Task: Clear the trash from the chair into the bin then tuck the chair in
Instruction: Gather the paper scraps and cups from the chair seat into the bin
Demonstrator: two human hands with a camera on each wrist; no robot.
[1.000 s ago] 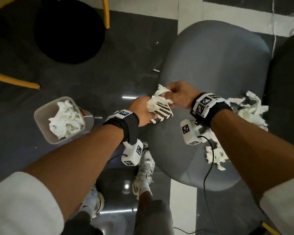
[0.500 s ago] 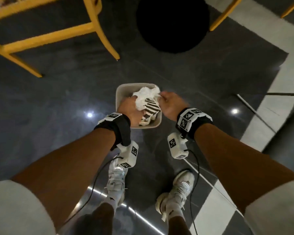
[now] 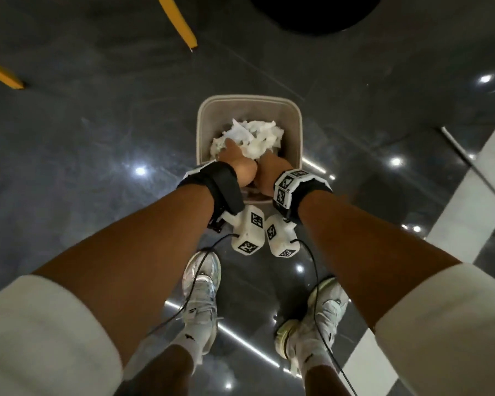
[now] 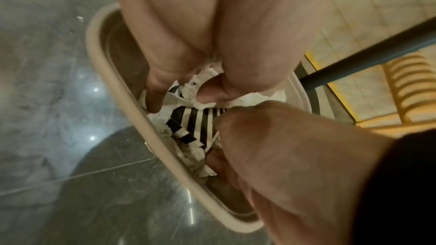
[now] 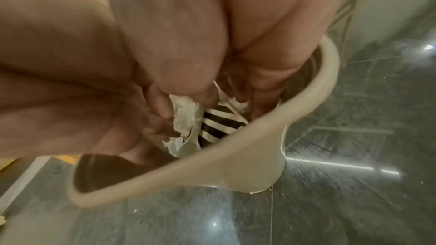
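The beige bin (image 3: 297,130) stands on the dark floor just ahead of my feet, holding crumpled white paper (image 3: 259,135). Both hands reach down into it side by side. My left hand (image 3: 236,160) has its fingers stretched onto the white paper; in the left wrist view its thumb and fingers (image 4: 181,98) are spread above the black-and-white striped paper (image 4: 195,124). My right hand (image 3: 269,170) pinches a torn white scrap joined to the striped paper (image 5: 219,124) just inside the bin rim (image 5: 212,156). The chair is out of view.
Yellow furniture legs (image 3: 180,24) (image 3: 0,74) stand on the floor beyond the bin. A black round base (image 3: 312,12) lies at the top. White floor tiles (image 3: 469,195) run along the right. My shoes (image 3: 200,295) (image 3: 320,315) are close behind the bin, with wrist cables hanging.
Both hands carried the striped and white paper from the grey chair over to the bin, then lowered it inside. The view turned from the chair to the bin.
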